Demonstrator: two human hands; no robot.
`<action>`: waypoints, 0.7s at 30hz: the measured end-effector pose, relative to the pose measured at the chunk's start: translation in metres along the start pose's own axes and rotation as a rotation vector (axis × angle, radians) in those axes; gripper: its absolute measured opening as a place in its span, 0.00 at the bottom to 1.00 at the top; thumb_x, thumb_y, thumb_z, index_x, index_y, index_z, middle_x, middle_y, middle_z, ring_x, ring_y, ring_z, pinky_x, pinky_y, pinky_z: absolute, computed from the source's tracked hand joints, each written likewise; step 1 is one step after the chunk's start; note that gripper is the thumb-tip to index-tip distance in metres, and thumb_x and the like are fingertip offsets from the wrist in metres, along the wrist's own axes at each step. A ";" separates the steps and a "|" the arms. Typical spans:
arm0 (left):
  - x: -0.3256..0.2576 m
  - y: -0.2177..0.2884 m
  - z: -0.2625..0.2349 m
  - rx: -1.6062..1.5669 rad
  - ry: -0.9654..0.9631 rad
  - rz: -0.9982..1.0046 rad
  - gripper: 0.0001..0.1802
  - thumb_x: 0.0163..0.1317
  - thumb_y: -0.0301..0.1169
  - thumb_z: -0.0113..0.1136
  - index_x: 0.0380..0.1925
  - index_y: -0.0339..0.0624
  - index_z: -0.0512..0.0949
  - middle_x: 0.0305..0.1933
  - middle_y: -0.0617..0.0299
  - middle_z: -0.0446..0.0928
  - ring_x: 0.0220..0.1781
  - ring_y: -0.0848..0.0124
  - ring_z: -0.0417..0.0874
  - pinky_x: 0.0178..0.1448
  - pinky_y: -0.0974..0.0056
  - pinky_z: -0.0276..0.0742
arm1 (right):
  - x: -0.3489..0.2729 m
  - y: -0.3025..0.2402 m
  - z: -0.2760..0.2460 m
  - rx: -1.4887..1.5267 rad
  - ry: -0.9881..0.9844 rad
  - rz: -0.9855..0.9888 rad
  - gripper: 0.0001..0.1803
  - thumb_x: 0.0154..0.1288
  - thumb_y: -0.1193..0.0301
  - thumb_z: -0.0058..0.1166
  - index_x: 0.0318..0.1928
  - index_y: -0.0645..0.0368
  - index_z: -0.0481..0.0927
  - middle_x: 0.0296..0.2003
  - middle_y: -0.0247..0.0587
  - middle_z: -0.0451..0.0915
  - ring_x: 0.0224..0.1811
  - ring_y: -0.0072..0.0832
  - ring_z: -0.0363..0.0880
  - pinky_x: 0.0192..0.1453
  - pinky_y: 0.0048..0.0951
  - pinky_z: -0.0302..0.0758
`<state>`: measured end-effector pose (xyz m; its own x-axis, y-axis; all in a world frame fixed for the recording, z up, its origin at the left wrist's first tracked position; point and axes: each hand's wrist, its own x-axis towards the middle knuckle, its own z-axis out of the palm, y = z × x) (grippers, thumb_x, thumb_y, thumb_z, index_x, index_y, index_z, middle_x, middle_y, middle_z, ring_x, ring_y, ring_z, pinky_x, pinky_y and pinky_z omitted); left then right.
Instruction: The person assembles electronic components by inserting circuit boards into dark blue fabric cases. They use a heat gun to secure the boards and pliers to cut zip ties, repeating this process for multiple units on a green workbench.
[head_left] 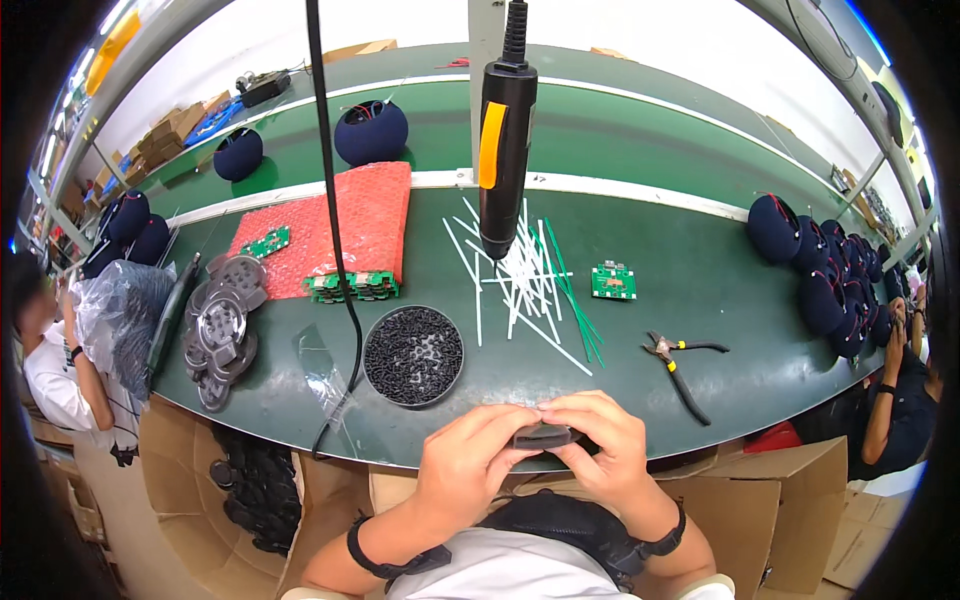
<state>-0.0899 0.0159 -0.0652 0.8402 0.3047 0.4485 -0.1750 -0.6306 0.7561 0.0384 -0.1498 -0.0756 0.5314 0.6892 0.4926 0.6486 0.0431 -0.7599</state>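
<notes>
a small dark plastic part (541,436) sits pinched between both hands, just in front of the round tin of black screws (413,355), over the near edge of the green tabletop (700,270). the left hand (468,462) has its fingers (505,420) closed around the part's left end, and the right hand (607,443) grips its right end the same way. it looks light and stiff, probably a moulded shell, so a grip on the ends should be enough; its smooth faces may be slippery. beyond the tin, an electric screwdriver (503,140) hangs low on its cord above loose white and green cable ties (525,280). right of the tin lie pliers (678,362) and a green circuit board (613,281); left of it, grey metal discs (220,325). the open room is the bare strip right of the tin.
</notes>
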 end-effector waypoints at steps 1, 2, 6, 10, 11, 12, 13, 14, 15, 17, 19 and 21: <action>0.000 0.000 0.001 0.009 0.000 0.008 0.22 0.56 0.22 0.75 0.53 0.40 0.85 0.51 0.53 0.87 0.50 0.53 0.90 0.51 0.56 0.88 | -0.001 0.002 0.000 -0.008 0.005 -0.018 0.21 0.54 0.78 0.73 0.52 0.59 0.90 0.51 0.44 0.89 0.50 0.43 0.88 0.56 0.38 0.83; 0.000 0.001 0.002 0.018 0.001 0.016 0.23 0.55 0.22 0.75 0.53 0.40 0.85 0.51 0.53 0.87 0.49 0.53 0.90 0.51 0.56 0.88 | -0.002 0.003 0.000 -0.016 0.009 -0.036 0.22 0.54 0.79 0.73 0.52 0.59 0.90 0.51 0.44 0.89 0.50 0.43 0.88 0.56 0.38 0.83; 0.000 0.001 0.005 0.058 0.011 0.039 0.24 0.54 0.22 0.75 0.53 0.40 0.86 0.52 0.53 0.87 0.50 0.53 0.91 0.51 0.56 0.88 | -0.002 0.005 0.000 -0.026 0.022 -0.064 0.25 0.50 0.80 0.74 0.52 0.59 0.90 0.51 0.44 0.89 0.49 0.43 0.87 0.55 0.38 0.84; 0.003 0.004 0.005 0.073 0.022 0.025 0.18 0.55 0.22 0.76 0.47 0.36 0.86 0.49 0.50 0.90 0.52 0.55 0.93 0.55 0.59 0.89 | -0.002 0.004 0.000 -0.044 0.034 -0.064 0.23 0.50 0.79 0.75 0.51 0.59 0.90 0.50 0.43 0.89 0.48 0.42 0.88 0.53 0.37 0.84; 0.003 0.003 0.005 0.067 0.024 0.028 0.18 0.56 0.22 0.76 0.47 0.36 0.87 0.50 0.50 0.90 0.52 0.55 0.93 0.55 0.59 0.89 | -0.003 0.005 0.000 -0.046 0.034 -0.064 0.23 0.50 0.79 0.75 0.51 0.59 0.90 0.50 0.43 0.90 0.48 0.41 0.87 0.53 0.37 0.83; 0.003 0.002 0.005 0.059 0.024 0.033 0.18 0.56 0.22 0.76 0.47 0.36 0.87 0.50 0.50 0.90 0.52 0.55 0.93 0.56 0.59 0.89 | -0.003 0.005 0.000 -0.050 0.035 -0.064 0.23 0.50 0.78 0.75 0.50 0.59 0.90 0.50 0.43 0.90 0.47 0.41 0.87 0.52 0.37 0.83; 0.003 0.001 0.005 0.047 0.023 0.031 0.17 0.56 0.22 0.76 0.48 0.36 0.87 0.49 0.50 0.90 0.52 0.55 0.93 0.56 0.59 0.89 | -0.004 0.005 -0.001 -0.048 0.041 -0.061 0.22 0.51 0.78 0.75 0.50 0.59 0.90 0.49 0.43 0.90 0.47 0.41 0.87 0.52 0.37 0.83; 0.003 0.000 0.006 0.034 0.021 0.029 0.17 0.57 0.23 0.76 0.48 0.36 0.87 0.49 0.50 0.90 0.52 0.55 0.93 0.56 0.59 0.89 | -0.004 0.005 -0.001 -0.046 0.047 -0.059 0.22 0.51 0.77 0.75 0.50 0.59 0.90 0.49 0.43 0.90 0.46 0.41 0.87 0.51 0.37 0.83; 0.003 0.001 0.005 0.026 0.024 0.025 0.17 0.57 0.23 0.76 0.48 0.36 0.87 0.49 0.49 0.90 0.52 0.56 0.93 0.56 0.59 0.90 | -0.003 0.004 0.000 -0.040 0.050 -0.061 0.21 0.51 0.77 0.76 0.49 0.59 0.90 0.49 0.43 0.90 0.45 0.41 0.87 0.51 0.37 0.83; 0.002 0.002 0.005 0.032 0.028 0.028 0.17 0.58 0.23 0.76 0.48 0.36 0.87 0.49 0.49 0.90 0.52 0.56 0.93 0.56 0.59 0.90 | -0.003 0.004 0.000 -0.030 0.050 -0.067 0.20 0.54 0.76 0.75 0.49 0.60 0.89 0.49 0.44 0.90 0.45 0.41 0.87 0.50 0.36 0.83; 0.002 0.003 0.005 0.027 0.024 0.027 0.17 0.58 0.23 0.77 0.48 0.36 0.87 0.49 0.49 0.91 0.52 0.56 0.94 0.56 0.59 0.90 | -0.004 0.004 -0.001 -0.024 0.056 -0.075 0.18 0.56 0.75 0.74 0.49 0.61 0.89 0.49 0.45 0.90 0.44 0.40 0.87 0.49 0.36 0.82; 0.002 0.004 0.005 0.017 0.015 0.019 0.17 0.58 0.23 0.77 0.48 0.36 0.87 0.50 0.50 0.91 0.52 0.56 0.94 0.56 0.59 0.90 | -0.003 0.004 -0.002 -0.018 0.065 -0.084 0.16 0.57 0.76 0.72 0.48 0.62 0.88 0.48 0.46 0.91 0.44 0.40 0.88 0.49 0.35 0.82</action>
<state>-0.0858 0.0104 -0.0638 0.8289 0.3037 0.4698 -0.1816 -0.6482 0.7395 0.0401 -0.1532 -0.0792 0.5081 0.6356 0.5813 0.7019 0.0857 -0.7071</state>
